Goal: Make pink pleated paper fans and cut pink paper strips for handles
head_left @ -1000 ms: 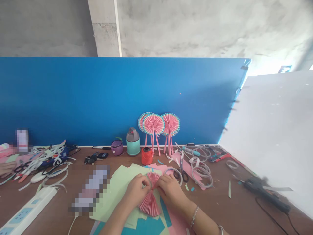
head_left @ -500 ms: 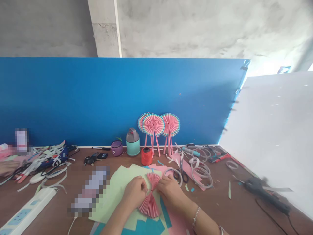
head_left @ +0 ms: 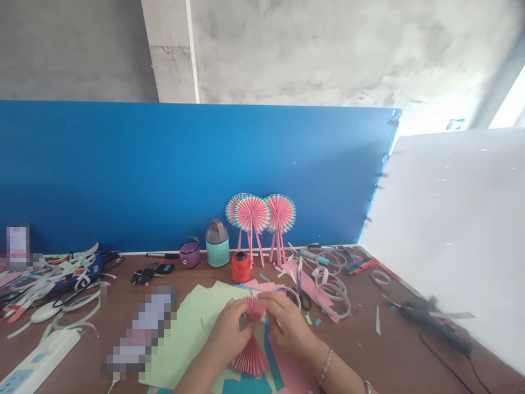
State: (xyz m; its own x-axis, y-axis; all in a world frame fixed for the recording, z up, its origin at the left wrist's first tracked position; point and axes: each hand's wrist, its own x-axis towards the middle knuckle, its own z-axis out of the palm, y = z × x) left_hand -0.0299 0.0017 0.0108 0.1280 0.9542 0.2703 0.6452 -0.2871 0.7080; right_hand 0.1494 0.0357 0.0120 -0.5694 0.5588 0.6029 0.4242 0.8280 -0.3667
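A pink pleated paper [head_left: 251,358], pinched narrow at its waist and fanned at both ends, stands out against the paper sheets. My left hand [head_left: 232,329] is closed on its left side, with thumb and fingers near the waist. Curled over its upper end from the right, my right hand [head_left: 285,320] grips the pleats there; its fingertips partly cover them. Light green sheets [head_left: 180,334] lie beneath, together with blue paper [head_left: 250,384] and pink paper [head_left: 293,361].
Round pink paper fans [head_left: 251,214] stand against the blue partition [head_left: 123,175]. Before them is a red spool [head_left: 240,268], beside a turquoise container [head_left: 217,249]. Scissors [head_left: 301,290] and clear tubing coils [head_left: 334,298] lie right; a glue gun [head_left: 435,323] sits farther right, a power strip [head_left: 41,361] left.
Both hands have closed in on the pleated paper's upper half, the right hand moving over its top end. The whole view has shifted slightly.
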